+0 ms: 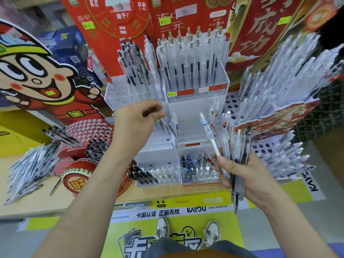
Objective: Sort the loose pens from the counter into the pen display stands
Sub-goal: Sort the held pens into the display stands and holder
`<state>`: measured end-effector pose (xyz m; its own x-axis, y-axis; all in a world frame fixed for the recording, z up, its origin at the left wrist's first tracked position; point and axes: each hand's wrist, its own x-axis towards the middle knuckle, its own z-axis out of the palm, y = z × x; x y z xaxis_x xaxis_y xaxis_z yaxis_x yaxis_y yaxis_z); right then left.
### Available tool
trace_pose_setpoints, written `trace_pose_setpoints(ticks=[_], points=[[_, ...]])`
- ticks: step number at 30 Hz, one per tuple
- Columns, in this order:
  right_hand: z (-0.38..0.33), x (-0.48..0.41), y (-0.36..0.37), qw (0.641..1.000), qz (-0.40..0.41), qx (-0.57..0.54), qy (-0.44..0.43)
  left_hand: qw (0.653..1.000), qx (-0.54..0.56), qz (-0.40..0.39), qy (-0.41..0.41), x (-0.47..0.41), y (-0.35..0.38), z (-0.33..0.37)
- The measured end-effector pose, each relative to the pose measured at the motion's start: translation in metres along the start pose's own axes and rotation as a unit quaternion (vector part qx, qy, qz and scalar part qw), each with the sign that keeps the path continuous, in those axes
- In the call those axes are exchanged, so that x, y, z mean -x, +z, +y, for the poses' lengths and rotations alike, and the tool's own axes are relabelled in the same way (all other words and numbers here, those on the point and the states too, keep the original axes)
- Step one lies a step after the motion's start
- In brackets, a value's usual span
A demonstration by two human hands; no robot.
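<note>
The right hand point(242, 175) grips a bunch of white, clear and black pens point(236, 146) just in front of the clear plastic pen stand point(189, 107). The left hand point(137, 118) pinches one blurry clear pen point(167, 125) over the stand's middle row.

Two hands point(133, 125) point(243, 175); two shoes point(162, 228) point(212, 232); dozens of pens point(239, 146).

The wooden counter point(42, 202) bears clear pen stands point(156, 155) and loose pens point(29, 170).
</note>
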<state>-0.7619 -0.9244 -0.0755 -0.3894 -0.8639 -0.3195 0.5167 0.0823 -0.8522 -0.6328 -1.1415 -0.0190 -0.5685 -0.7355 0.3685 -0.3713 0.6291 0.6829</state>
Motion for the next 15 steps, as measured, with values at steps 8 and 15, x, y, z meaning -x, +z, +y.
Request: trace_pose_setpoints(ticks=[8,15], points=[[0.001,-0.006,0.000,0.999,0.015,0.013,0.030,0.997,0.022,-0.072,0.014,0.014,0.023,-0.007],[0.000,-0.009,0.004,0.999,-0.009,0.019,0.027,0.992,-0.050,-0.086,0.082,0.015,0.028,-0.010]])
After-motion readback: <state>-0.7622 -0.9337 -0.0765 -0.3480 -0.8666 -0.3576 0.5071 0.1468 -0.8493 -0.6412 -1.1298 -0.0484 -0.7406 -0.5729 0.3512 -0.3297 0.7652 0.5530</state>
